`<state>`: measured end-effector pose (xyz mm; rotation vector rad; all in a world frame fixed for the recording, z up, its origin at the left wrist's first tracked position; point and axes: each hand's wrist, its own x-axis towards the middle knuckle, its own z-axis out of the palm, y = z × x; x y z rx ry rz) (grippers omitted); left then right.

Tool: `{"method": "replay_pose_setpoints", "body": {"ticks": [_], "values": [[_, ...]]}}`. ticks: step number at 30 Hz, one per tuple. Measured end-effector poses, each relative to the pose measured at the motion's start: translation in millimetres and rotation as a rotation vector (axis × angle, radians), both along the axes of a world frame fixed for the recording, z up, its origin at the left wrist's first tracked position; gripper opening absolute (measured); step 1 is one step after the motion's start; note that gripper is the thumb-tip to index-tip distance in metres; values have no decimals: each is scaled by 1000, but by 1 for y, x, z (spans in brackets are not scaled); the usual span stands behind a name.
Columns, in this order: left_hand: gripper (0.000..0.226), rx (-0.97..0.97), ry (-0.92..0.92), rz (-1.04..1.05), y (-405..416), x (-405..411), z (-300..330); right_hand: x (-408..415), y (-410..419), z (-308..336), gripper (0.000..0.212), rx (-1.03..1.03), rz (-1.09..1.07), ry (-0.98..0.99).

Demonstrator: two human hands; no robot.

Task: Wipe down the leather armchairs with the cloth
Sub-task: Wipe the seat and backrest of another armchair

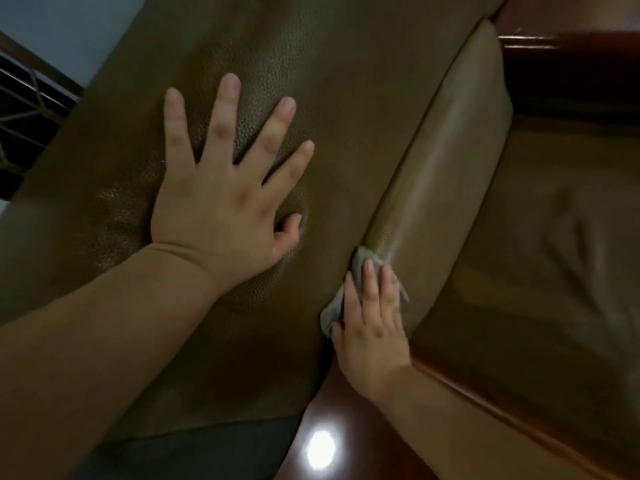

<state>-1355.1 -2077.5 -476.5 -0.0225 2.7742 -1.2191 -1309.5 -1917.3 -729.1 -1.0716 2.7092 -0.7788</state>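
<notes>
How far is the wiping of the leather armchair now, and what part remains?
Done: nothing can be confirmed; only a faint sheen shows on the leather panel ahead of the cloth. In hand: the right hand presses the grey cloth with straight fingers at the seam beside that panel, while the left hand lies flat on the big cushion. Left: probably the rest of that panel and the seat cushion, which shows no wiping.

Ahead of the right hand, the smooth leather edge runs up with nothing on it. To its left, the big leather cushion bulges up close, and the left hand lies flat there. The shiny wooden frame blocks the far right.
</notes>
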Motion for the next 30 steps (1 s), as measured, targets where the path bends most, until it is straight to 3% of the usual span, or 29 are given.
{"method": "replay_pose_setpoints", "body": {"ticks": [4, 6, 11, 17, 23, 26, 30], "values": [[77, -8, 52, 9, 2, -1, -9, -122, -17, 14, 65, -158, -226, -23], [77, -4, 53, 40, 6, -5, -13, -141, -17, 18, 65, -164, -290, -60], [80, -48, 70, 88, 22, -19, -22, -55, 10, 14, 76, -176, 15, -87], [85, -157, -9, 78, 37, -61, -67, -211, -6, 18, 68, -242, -184, -82], [82, -89, -58, -10, 43, -92, -97, -129, 34, -11, 61, -341, 59, -14], [80, -35, -46, -9, 46, -105, -117, -209, 25, -13, 62, -441, -12, -52], [83, 8, -12, 20, 50, -113, -131, -341, 1, 5, 56, -351, -187, -82]]}}
